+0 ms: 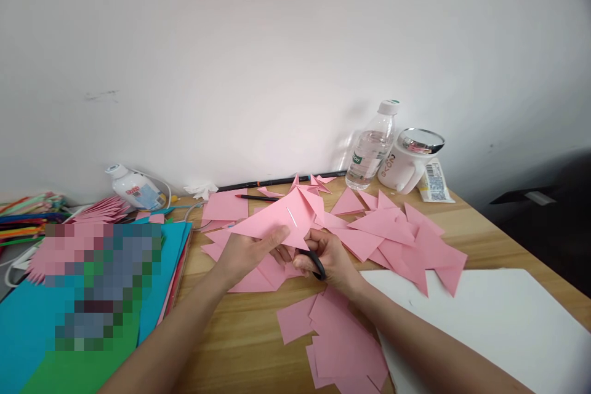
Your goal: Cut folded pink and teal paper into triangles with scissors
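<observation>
Pinched between the thumb and fingers of my left hand (261, 249) is a piece of pink paper (268, 221), raised above the table. A thin pale line shows on its face; I cannot tell whether that is a cut or a scissor blade. My right hand (325, 255) is closed around black-handled scissors (317, 263) at the paper's lower right edge. The blades are mostly hidden behind the paper. Other pink sheets lie under and behind both hands. To the right spreads a pile of pink paper triangles (388, 228). Nearer me are cut pink pieces (341, 338).
A water bottle (369, 148) and a white lidded mug (404, 163) stand back right. A white board (480, 326) lies right. On the left are blue sheets (28, 314), a white bottle (136, 188) and a pink fringed paper piece (60, 252). A black rod (277, 183) lies along the wall.
</observation>
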The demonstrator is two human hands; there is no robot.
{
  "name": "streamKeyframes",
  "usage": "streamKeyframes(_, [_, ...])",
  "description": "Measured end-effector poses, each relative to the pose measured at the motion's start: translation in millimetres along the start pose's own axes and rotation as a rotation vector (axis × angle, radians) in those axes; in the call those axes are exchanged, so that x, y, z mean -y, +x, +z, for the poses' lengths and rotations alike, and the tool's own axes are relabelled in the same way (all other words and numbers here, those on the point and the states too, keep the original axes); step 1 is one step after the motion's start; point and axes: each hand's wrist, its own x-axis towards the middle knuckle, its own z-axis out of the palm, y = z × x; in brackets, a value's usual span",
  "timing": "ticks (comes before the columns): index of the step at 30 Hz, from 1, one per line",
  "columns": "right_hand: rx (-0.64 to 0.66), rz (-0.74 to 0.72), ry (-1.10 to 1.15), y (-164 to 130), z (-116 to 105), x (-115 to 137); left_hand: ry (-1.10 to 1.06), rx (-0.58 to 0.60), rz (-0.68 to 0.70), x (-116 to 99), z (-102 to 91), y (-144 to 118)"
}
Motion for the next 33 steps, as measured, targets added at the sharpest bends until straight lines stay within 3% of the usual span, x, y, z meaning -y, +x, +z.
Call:
streamKeyframes(4, [-0.024, 0.023, -0.025, 0, -1, -2, 0.032, -0.244, 0.114, -3, 1.1, 0])
streamKeyframes(8, [-0.007, 0.04, -0.013, 0, -1, -5, 0.076, -0.351, 0.183, -1, 2.3, 0])
streamKeyframes(17, [0.009, 0.048, 0.094, 2, 2, -6, 0.09, -0.385, 0.187, 7, 1.7, 2])
streamKeyframes(29, [-0.029, 0.053, 0.008, 0, 4, 2, 0.123, -0.444, 0.159, 0, 4.2, 1])
streamKeyframes(33, [-0.032, 0.069, 0.024, 1, 8, 6, 0.09, -0.416, 0.131, 1, 4.1, 1])
